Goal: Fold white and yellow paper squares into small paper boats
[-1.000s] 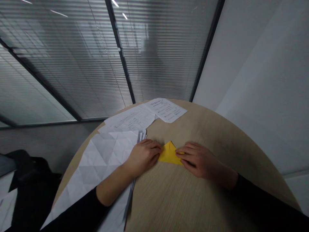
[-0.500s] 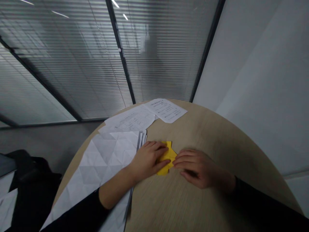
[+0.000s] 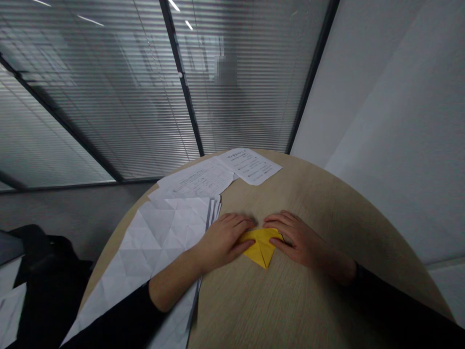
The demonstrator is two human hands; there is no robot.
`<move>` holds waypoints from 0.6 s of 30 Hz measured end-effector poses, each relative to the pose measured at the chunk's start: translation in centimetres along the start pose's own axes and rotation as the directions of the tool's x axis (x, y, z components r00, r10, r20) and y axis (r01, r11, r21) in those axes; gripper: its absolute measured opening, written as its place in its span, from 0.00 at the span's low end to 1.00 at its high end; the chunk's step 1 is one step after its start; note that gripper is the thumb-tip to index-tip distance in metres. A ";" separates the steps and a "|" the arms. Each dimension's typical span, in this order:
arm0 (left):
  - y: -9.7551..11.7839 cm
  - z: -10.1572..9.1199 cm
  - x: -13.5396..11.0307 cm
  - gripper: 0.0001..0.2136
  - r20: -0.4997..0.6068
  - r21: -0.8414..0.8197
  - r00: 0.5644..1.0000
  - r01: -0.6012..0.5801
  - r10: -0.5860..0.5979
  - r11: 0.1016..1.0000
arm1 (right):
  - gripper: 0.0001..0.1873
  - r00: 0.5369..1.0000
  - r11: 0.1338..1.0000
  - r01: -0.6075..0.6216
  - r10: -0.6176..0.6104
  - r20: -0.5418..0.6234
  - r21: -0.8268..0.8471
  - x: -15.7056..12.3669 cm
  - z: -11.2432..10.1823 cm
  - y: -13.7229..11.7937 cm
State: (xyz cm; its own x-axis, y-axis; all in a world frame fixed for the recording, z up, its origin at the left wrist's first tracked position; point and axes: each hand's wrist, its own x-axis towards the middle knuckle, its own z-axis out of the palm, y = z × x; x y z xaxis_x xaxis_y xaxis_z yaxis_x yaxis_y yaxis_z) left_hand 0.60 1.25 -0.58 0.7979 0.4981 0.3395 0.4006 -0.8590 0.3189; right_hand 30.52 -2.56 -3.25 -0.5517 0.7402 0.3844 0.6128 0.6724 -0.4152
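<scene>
A yellow paper piece (image 3: 260,247), folded into a triangle, lies flat on the wooden round table (image 3: 308,310) with its point toward me. My left hand (image 3: 225,240) presses on its left corner, and my right hand (image 3: 296,237) rests on its right corner. The fingertips of both hands cover the two corners. Black sleeves cover both forearms.
A large white creased sheet (image 3: 156,237) with a triangular fold pattern lies under my left forearm. Printed papers (image 3: 249,166) lie at the far side of the table. A black bag (image 3: 39,271) sits beyond the left table edge. Blinded glass partitions stand behind.
The yellow paper has turned over from a shape pointing away from me to a triangle pointing toward me. Both hands have moved apart onto its two upper corners.
</scene>
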 end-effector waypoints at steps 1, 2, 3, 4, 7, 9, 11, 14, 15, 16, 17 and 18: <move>0.0 -0.1 0.0 0.15 0.000 0.015 1.000 0.023 -0.023 1.000 | 0.16 1.000 1.000 -0.002 0.002 0.004 -0.001 0.0 -0.1 -0.1; 0.0 -0.1 -0.1 0.15 0.005 0.021 1.000 0.028 -0.028 0.999 | 0.15 1.000 1.000 -0.001 0.001 0.005 0.000 0.1 -0.2 -0.2; 0.0 -0.2 -0.1 0.14 0.011 0.021 1.000 0.020 -0.020 1.000 | 0.14 1.000 1.000 -0.001 0.001 0.001 0.004 0.1 -0.2 -0.3; 0.0 -0.3 -0.1 0.15 0.018 0.014 1.000 0.005 -0.005 1.000 | 0.14 1.000 1.000 -0.003 0.003 -0.007 0.012 0.1 -0.3 -0.4; 0.0 -0.4 -0.1 0.18 0.027 -0.010 0.999 -0.021 0.021 1.000 | 0.15 0.999 0.999 -0.019 0.021 -0.031 0.049 -0.1 -0.2 -0.5; 0.0 -0.4 -0.1 0.21 0.031 -0.023 0.999 -0.015 0.015 1.000 | 0.16 0.998 0.997 -0.034 0.037 -0.049 0.072 -0.2 0.0 -0.4; -0.1 -0.4 -0.2 0.22 0.035 -0.037 0.999 -0.005 0.006 0.999 | 0.19 0.994 0.996 -0.056 0.062 -0.087 0.069 -0.4 0.2 -0.2; -0.2 -0.2 -0.3 0.22 0.020 -0.062 1.000 0.002 -0.001 0.998 | 0.21 0.986 0.995 -0.092 0.094 -0.135 0.025 -0.5 0.4 0.2; -0.3 -0.2 -0.4 0.22 0.009 -0.069 1.000 0.002 -0.001 0.998 | 0.20 0.986 0.995 -0.096 0.096 -0.138 0.010 -0.5 0.5 0.4; -0.3 -0.1 -0.4 0.22 -0.001 -0.076 1.000 0.003 -0.003 0.997 | 0.18 0.986 0.996 -0.094 0.093 -0.138 -0.001 -0.5 0.6 0.5; -0.4 0.0 -0.4 0.23 -0.010 -0.083 1.000 0.006 -0.006 0.997 | 0.16 0.986 0.996 -0.090 0.088 -0.140 -0.009 -0.5 0.6 0.7; -0.4 0.0 -0.4 0.23 -0.016 -0.089 1.000 0.010 -0.011 0.996 | 0.15 0.986 0.996 -0.087 0.084 -0.142 -0.014 -0.5 0.6 0.8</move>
State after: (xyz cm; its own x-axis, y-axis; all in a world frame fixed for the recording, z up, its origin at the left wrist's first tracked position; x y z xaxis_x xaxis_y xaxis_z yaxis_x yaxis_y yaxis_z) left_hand 0.11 1.38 -0.88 0.7862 0.5095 0.3496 0.3665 -0.8401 0.4000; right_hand 30.94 -2.37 -4.32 -0.4120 0.7858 0.4613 0.6667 0.6051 -0.4352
